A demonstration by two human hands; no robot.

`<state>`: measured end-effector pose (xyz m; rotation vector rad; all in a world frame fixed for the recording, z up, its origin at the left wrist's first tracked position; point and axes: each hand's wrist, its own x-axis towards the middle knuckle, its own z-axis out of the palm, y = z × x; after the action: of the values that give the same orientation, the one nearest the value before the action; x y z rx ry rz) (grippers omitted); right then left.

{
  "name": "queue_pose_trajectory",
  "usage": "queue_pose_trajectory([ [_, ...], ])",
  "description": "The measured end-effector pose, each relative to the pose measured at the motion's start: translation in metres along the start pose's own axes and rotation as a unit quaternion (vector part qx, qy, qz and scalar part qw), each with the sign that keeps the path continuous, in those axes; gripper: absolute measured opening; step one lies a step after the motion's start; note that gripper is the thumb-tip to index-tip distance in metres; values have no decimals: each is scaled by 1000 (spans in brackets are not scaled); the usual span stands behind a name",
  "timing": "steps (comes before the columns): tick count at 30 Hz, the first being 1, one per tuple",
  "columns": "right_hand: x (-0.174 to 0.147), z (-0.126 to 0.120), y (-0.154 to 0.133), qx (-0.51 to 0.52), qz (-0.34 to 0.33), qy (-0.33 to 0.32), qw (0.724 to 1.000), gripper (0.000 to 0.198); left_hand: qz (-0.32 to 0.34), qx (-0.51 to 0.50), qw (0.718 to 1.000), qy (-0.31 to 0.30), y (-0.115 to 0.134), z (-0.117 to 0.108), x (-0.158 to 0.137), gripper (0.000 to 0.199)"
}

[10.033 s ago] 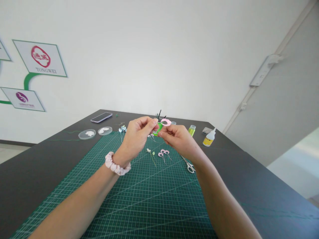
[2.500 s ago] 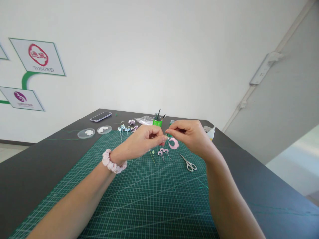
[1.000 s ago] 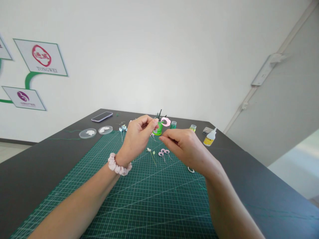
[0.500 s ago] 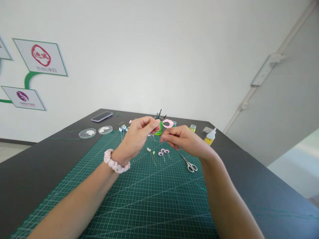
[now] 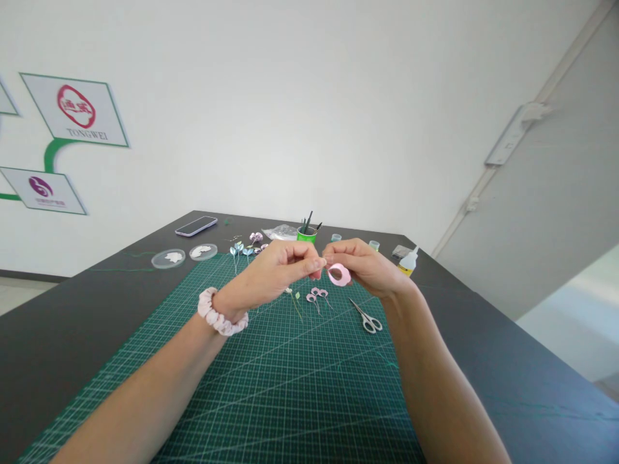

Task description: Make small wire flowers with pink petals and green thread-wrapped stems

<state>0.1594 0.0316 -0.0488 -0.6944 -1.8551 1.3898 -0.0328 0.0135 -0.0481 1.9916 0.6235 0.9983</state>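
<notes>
A pink looped petal [image 5: 340, 276] hangs between my two hands above the cutting mat [image 5: 290, 386]. My left hand [image 5: 290, 264], with a pale pink scrunchie [image 5: 220, 314] at the wrist, pinches the petal's narrow end. From the other side, my right hand [image 5: 370, 267] has thumb and forefinger closed at the same end, close beside the left fingertips. The fingers partly cover where they grip. Below lie several small pink wire-stemmed petals [image 5: 316, 294], a white bud with a green stem [image 5: 294, 301] and white-handled scissors [image 5: 366, 316].
Farther back are blue flowers [image 5: 240, 250], purple flowers [image 5: 256, 239], a plastic bag [image 5: 281, 232] and a green cup of tools [image 5: 306, 235]. Two dishes of white pieces [image 5: 168, 259] and a phone [image 5: 196, 226] lie left. A glue bottle [image 5: 409, 262] stands right.
The pink petal has swung down and a little right. My left hand moved slightly right and lower; my right hand rose to meet it and closed at the petal's end.
</notes>
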Motion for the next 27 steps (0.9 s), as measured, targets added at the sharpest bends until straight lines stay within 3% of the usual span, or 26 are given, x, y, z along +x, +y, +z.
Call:
queue_pose_trajectory([
  [5,-2,-3,-1,-43,-31,17,998,27,-22,46,998,-38,1,-1,-1,29],
  [13,-4,-4,-4,-48,-60,46,996,28,-31,85,995,-40,0,-3,0,29],
  [21,-7,0,-10,-82,-76,56,992,30,-46,116,992,-17,-10,-4,0,30],
  [27,-14,13,-24,-193,-64,79,976,31,-45,125,991,13,-11,-3,0,29],
])
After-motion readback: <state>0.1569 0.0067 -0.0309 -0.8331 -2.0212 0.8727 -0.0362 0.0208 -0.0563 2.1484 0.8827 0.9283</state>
